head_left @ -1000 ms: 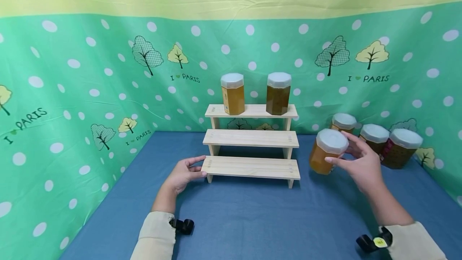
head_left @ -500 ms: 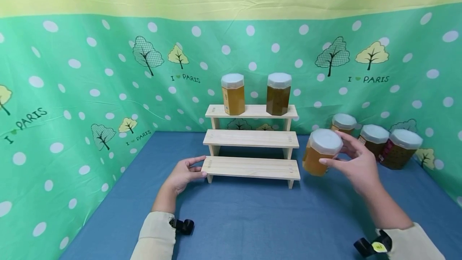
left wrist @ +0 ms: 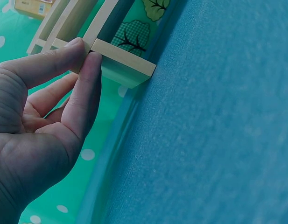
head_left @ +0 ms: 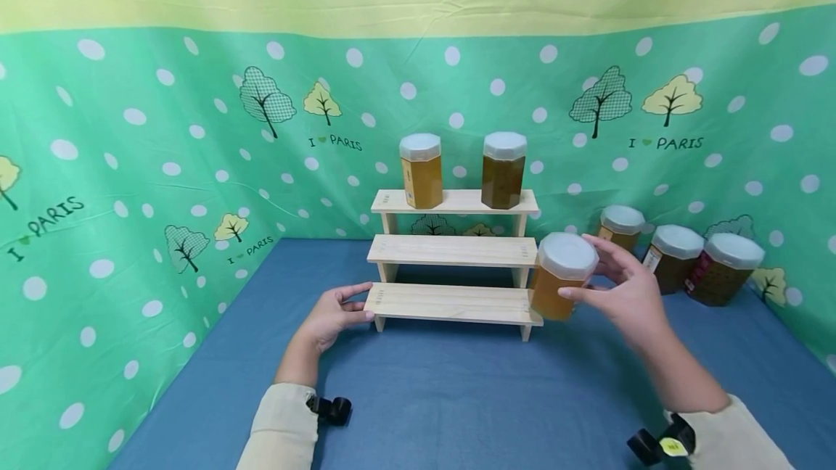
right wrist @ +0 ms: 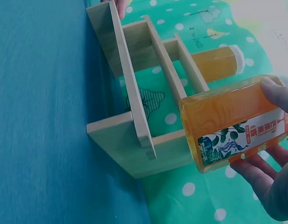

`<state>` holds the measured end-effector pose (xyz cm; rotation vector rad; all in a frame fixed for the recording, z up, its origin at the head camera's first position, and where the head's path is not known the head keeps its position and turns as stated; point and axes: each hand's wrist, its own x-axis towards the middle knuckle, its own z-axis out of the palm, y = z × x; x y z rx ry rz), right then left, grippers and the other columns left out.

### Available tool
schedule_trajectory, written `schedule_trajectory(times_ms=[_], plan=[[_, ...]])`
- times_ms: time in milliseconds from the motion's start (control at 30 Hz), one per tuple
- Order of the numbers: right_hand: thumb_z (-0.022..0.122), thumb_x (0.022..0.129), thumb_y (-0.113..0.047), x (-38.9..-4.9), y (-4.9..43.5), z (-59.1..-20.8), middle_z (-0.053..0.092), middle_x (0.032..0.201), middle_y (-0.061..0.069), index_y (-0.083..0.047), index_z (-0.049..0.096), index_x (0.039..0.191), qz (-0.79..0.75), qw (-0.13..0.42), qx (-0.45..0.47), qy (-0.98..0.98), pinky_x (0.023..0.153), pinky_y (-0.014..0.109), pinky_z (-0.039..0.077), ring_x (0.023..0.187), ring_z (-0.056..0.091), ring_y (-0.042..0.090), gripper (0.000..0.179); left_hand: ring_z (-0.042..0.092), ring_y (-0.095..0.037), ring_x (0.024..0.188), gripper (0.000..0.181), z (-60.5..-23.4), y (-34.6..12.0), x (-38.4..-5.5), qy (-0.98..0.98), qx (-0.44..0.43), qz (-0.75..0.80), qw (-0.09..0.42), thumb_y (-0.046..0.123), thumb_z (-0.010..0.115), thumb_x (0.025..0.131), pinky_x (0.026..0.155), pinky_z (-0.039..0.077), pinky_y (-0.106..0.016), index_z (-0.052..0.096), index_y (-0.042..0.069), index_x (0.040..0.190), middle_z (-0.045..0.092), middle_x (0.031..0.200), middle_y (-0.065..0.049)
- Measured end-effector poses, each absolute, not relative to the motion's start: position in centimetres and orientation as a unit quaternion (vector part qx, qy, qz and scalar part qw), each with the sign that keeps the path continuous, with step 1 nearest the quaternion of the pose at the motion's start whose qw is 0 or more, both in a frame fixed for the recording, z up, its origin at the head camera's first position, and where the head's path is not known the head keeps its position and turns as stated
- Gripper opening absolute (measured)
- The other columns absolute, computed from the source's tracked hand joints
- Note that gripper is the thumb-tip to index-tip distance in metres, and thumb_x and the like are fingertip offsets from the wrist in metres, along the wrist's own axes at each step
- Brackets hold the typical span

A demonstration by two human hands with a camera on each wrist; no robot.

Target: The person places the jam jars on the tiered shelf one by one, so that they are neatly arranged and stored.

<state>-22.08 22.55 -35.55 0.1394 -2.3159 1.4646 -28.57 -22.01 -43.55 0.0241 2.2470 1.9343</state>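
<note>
Amber jar (head_left: 555, 297): tilted, white lid (head_left: 568, 256) up, near right end of bottom step (head_left: 451, 303) on wooden rack (head_left: 451, 249)
Right hand (head_left: 627, 299): grasping amber jar between thumb and fingers
Left hand (head_left: 334, 316): pinching bottom step's left end
Top step (head_left: 462, 200): bearing golden jar (head_left: 423, 181) and dark jar (head_left: 503, 181)
</note>
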Motion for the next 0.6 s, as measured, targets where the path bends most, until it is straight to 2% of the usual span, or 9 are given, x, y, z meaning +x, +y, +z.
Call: schedule_trajectory(times_ms=[167, 400, 600], plan=[[0.085, 0.076, -0.021, -22.3, 21.8, -35.3, 0.059, 0.132, 0.002, -0.023, 0.05, 0.144, 0.538, 0.19, 0.066, -0.819, 0.069, 0.019, 0.054, 0.098, 0.057, 0.01, 0.076, 0.068, -0.022, 0.094, 0.063, -43.6, -22.0, -28.6, 0.756, 0.007, 0.649, 0.086, -0.007, 0.074, 0.081, 0.084, 0.055, -0.042, 0.053, 0.002, 0.139, 0.064, 0.119, -0.021], [0.086, 0.076, -0.024, -22.4, 20.5, -35.0, 0.057, 0.134, 0.011, -0.02, 0.047, 0.146, 0.548, 0.168, 0.067, -0.817, 0.073, 0.018, 0.054, 0.1, 0.057, 0.012, 0.081, 0.068, -0.023, 0.095, 0.063, -43.5, -21.9, -28.5, 0.754, 0.008, 0.651, 0.086, -0.008, 0.074, 0.081, 0.084, 0.055, -0.042, 0.052, 0.002, 0.139, 0.065, 0.118, -0.021], [0.086, 0.075, -0.026, -22.5, 19.3, -34.7, 0.055, 0.136, 0.012, -0.019, 0.047, 0.146, 0.556, 0.157, 0.076, -0.812, 0.074, 0.019, 0.054, 0.104, 0.057, 0.015, 0.082, 0.068, -0.023, 0.096, 0.063, -43.4, -21.9, -28.4, 0.754, 0.011, 0.651, 0.088, -0.008, 0.073, 0.081, 0.084, 0.055, -0.042, 0.051, 0.001, 0.14, 0.065, 0.119, -0.022]])
